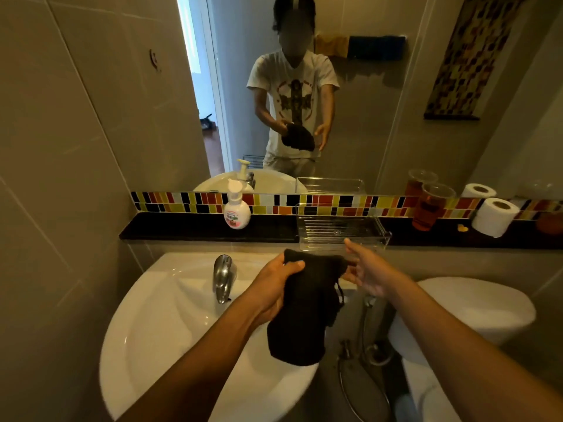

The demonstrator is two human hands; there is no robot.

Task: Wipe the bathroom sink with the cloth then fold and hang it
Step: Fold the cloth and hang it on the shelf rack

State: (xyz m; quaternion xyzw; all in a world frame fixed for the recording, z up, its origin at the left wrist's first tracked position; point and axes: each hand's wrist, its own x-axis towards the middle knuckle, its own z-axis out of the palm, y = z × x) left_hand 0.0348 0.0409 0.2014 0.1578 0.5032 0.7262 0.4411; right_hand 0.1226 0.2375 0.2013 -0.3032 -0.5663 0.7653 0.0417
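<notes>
Left fingers: the thumb is pressing over the top edge of the black cloth (304, 303) while the other digits are curling behind it, so the left hand (274, 287) is gripping the cloth firmly.
Right fingers: they are spreading loosely, the tips just touching the cloth's upper corner at 3 o'clock of it; the right hand (365, 271) is closing on nothing.
Cloth: it is hanging bunched from the left hand, drooping toward 6 o'clock, above the sink's right rim.
Sink (158, 327): the white basin is lying at 8 o'clock of the cloth, its chrome faucet (224, 277) standing just at 9 o'clock of the left hand.
Ledge (189, 229): the dark shelf is running across at 12 o'clock of the hands.
Soap bottle (237, 208): it is standing upright on the ledge at 11 o'clock of the cloth.
Clear tray (341, 226): it is sitting on the ledge, at 12 o'clock of the right hand.
Toilet paper roll (495, 216): it is resting farther along at 2 o'clock.
Mirror (365, 102): it is reflecting the person holding the cloth.
</notes>
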